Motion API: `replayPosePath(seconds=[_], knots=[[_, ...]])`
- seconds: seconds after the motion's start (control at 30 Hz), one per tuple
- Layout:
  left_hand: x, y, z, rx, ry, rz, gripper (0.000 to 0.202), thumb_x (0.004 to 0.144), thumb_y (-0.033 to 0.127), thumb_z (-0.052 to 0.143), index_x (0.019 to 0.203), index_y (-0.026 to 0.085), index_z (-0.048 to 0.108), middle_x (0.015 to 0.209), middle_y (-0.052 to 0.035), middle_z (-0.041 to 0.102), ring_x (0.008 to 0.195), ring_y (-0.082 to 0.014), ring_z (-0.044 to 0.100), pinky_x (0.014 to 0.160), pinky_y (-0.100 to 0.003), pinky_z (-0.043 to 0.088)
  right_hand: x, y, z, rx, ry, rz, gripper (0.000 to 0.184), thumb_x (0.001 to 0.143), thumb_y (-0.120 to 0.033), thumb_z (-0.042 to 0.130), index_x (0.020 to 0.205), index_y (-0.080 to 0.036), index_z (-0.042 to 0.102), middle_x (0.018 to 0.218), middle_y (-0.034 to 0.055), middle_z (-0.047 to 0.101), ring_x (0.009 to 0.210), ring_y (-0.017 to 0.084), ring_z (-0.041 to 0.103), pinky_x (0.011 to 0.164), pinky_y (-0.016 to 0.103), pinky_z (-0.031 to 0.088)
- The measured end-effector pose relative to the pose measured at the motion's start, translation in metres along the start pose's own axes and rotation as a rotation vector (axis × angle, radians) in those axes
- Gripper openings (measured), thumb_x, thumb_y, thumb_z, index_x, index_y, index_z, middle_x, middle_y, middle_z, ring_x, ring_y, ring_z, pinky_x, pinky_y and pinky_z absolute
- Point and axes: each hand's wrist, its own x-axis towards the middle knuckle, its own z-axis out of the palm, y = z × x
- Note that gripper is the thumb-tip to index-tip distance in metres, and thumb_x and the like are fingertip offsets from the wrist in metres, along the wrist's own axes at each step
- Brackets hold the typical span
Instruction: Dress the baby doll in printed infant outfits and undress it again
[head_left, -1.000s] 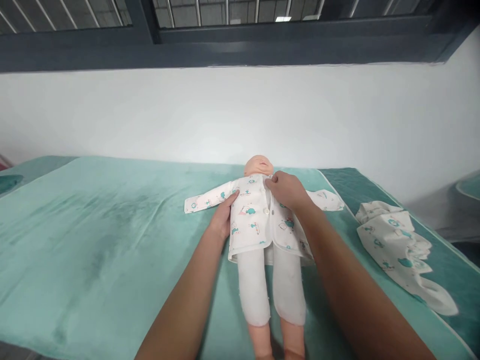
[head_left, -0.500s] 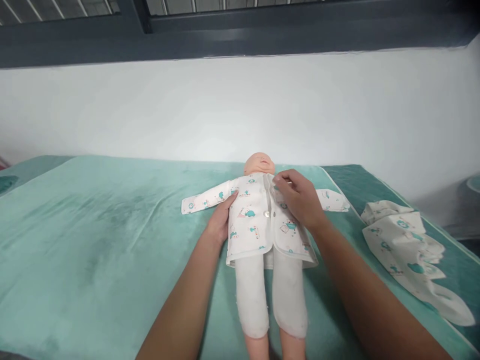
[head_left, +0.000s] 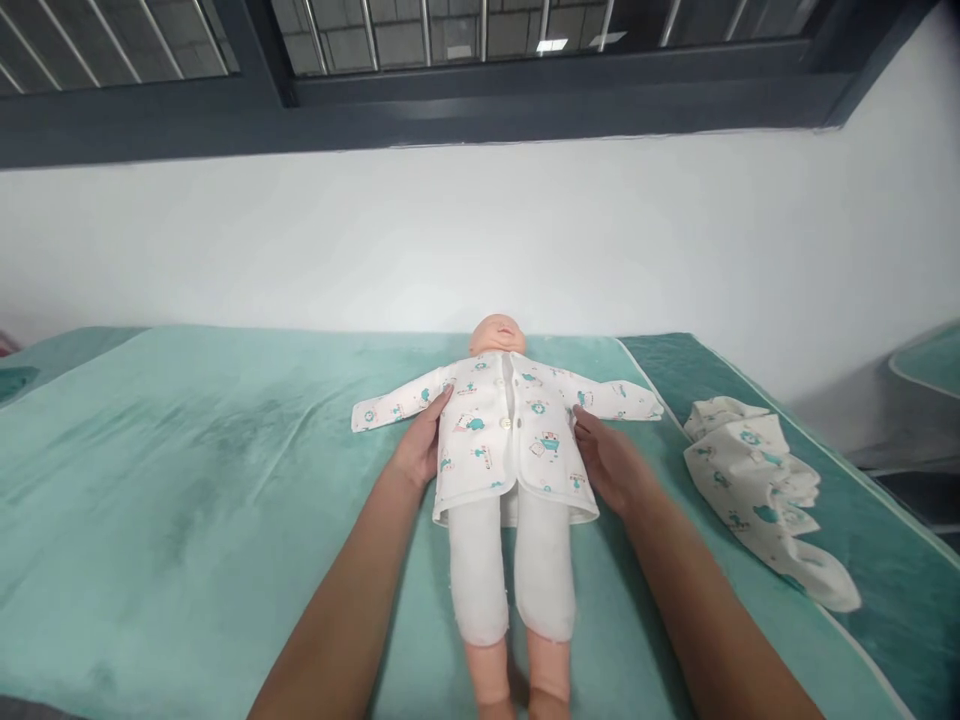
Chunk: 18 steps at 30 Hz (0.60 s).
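A baby doll lies on its back with its head towards the wall. It wears a white printed baby jacket, whose two front panels meet at the middle with a small snap visible. White cloth covers the legs down to the lower shins. My left hand grips the doll's side below the armpit, thumb on the jacket and other fingers mostly hidden. On the opposite side my right hand holds the torso likewise, its thumb at the jacket's edge. Both jacket sleeves stretch outward.
A crumpled printed baby garment lies to the right, across the border of the green bed cover. Behind the bed rises a white wall, with a dark window frame and metal bars above it.
My right hand has moved from the upper chest of the jacket down to the doll's side. My left hand stays at the other side. The view has tilted up and shifted right.
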Motion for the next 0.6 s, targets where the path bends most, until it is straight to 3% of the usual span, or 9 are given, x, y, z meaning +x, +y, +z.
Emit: replayPosePath(seconds=[0.23,0.6], knots=[[-0.001,-0.001,0.006,-0.012,0.055,0.063,0.043,0.086,0.033,0.064,0.124,0.013,0.060,0.107,-0.0107,0.074,0.100,-0.0253,0.071,0.099,-0.040,0.053,0.021,-0.007,0.024,0.060,-0.135,0.192,0.042,0.090,-0.049,0.050,0.111,-0.015,0.064,0.091,0.0091,0.073,0.090,0.025,0.071,0.078,0.040,0.058],[0.012,0.008,0.004,-0.040,0.049,0.062,0.043,0.087,0.035,0.061,0.123,0.012,0.061,0.104,-0.0101,0.075,0.098,-0.0263,0.071,0.098,-0.041,0.053,0.045,0.003,0.040,0.011,-0.194,0.098,0.045,0.089,-0.053,0.048,0.113,-0.019,0.064,0.091,0.0064,0.074,0.094,0.023,0.070,0.081,0.039,0.057]])
